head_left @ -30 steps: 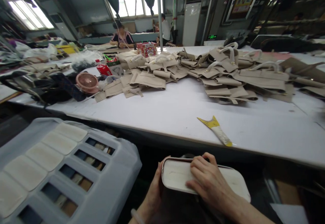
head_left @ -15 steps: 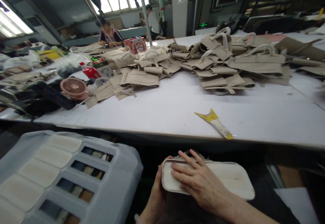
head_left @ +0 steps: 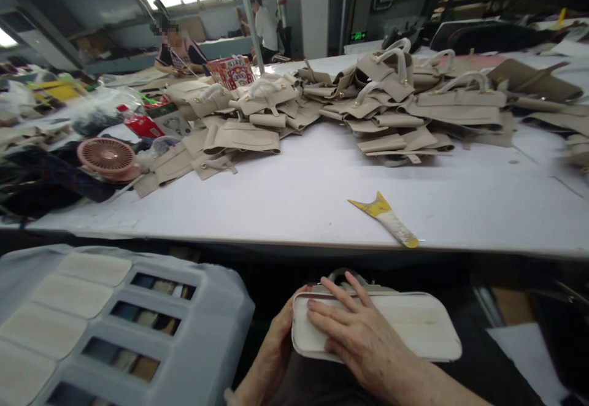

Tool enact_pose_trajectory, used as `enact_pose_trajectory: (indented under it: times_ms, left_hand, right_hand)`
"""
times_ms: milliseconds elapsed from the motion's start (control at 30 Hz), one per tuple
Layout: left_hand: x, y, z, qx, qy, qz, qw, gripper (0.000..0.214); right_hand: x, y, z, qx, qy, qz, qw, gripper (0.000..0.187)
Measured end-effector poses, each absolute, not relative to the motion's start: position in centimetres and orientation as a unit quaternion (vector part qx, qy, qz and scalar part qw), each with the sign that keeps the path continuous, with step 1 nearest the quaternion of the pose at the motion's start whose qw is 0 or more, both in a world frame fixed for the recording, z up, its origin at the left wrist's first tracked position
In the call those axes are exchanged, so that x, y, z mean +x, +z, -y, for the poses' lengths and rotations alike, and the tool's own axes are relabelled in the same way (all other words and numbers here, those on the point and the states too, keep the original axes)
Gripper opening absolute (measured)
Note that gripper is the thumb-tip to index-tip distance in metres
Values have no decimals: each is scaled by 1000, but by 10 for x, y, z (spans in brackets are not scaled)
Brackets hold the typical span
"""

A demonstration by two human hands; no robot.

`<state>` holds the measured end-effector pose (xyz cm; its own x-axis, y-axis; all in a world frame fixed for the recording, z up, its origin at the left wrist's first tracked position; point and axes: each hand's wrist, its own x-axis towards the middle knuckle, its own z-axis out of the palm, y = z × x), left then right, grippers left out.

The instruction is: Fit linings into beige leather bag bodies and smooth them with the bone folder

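Observation:
A white oblong bag base (head_left: 414,326) lies on my lap below the table edge, with a handle (head_left: 343,275) showing behind it. My right hand (head_left: 356,332) lies flat on top of its left half, fingers stretched out and pressing. My left hand (head_left: 276,338) wraps around the left end of the piece, thumb on its upper edge. On the white table (head_left: 299,203) above lies a yellow and white scraper (head_left: 384,219).
Heaps of beige bag parts (head_left: 386,108) cover the far half of the table. A pink fan (head_left: 107,157) sits at the left. A grey plastic crate (head_left: 115,326) with beige pads stands at my left. Two other people work far behind.
My right hand slid left along the white piece and its fingers flattened out. The view shifted so that the table and crate moved left in the picture.

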<state>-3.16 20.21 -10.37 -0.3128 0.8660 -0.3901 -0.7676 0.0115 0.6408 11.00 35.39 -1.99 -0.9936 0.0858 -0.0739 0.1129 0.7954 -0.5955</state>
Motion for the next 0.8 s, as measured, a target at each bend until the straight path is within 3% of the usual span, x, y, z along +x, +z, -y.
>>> enact_pose_trajectory:
  times_ms: [300,600,700,800]
  left_hand:
    - [-50,-85,-200,139,585,-555,575,46]
    - [-38,-84,-213,175,577,-611,513,45]
    - [-38,-82,-215,167,576,-589,541,50]
    - [-36,-83,-214,151,570,-587,555,55]
  right_hand:
    - [112,-31,-348,90,-320,-943,-30,60]
    - [112,-40,-343,100,-316,-942,-59,59]
    - [111,-33,-341,120,-362,-922,-62,60]
    - [107,-16,-339,172,-498,-846,-80,61]
